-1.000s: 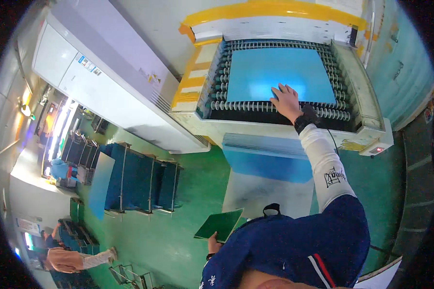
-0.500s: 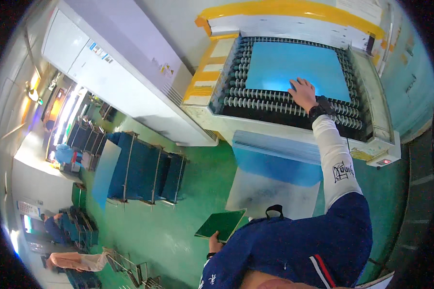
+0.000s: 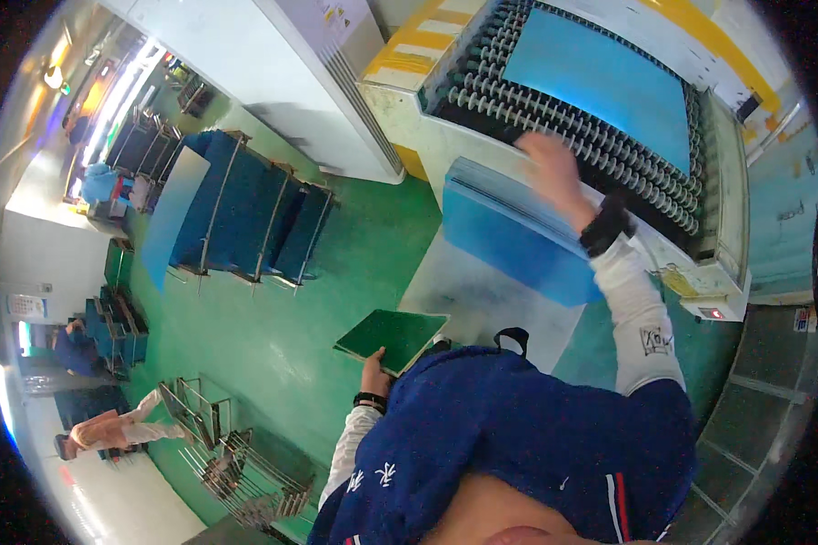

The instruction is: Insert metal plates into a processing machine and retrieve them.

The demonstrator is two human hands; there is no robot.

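Observation:
My left hand (image 3: pixel 374 374) is closed on the near edge of a flat dark green board (image 3: pixel 393 336), held low in front of my body. My right hand (image 3: pixel 554 177) hangs over the front edge of the roller conveyor (image 3: pixel 568 125), apart from the sheet, its fingers smeared by motion. A flat light-blue sheet (image 3: pixel 600 84) lies on the conveyor's ridged rollers, beyond my right hand. Below the conveyor's front, partly behind my right arm, leans a stack of blue sheets (image 3: pixel 509 238).
A pale flat board (image 3: pixel 459 282) lies under the blue stack. To the left stand a white machine cabinet (image 3: pixel 291 82), a rack of dark blue panels (image 3: pixel 236 213) and metal frames (image 3: pixel 245 481). A person (image 3: pixel 109 429) is beside those frames. Grey panelling (image 3: pixel 763 391) stands at right.
My right hand has come off the blue sheet and back toward the conveyor's front edge. The view has turned, with more floor and my left forearm showing. My left hand still holds the green board.

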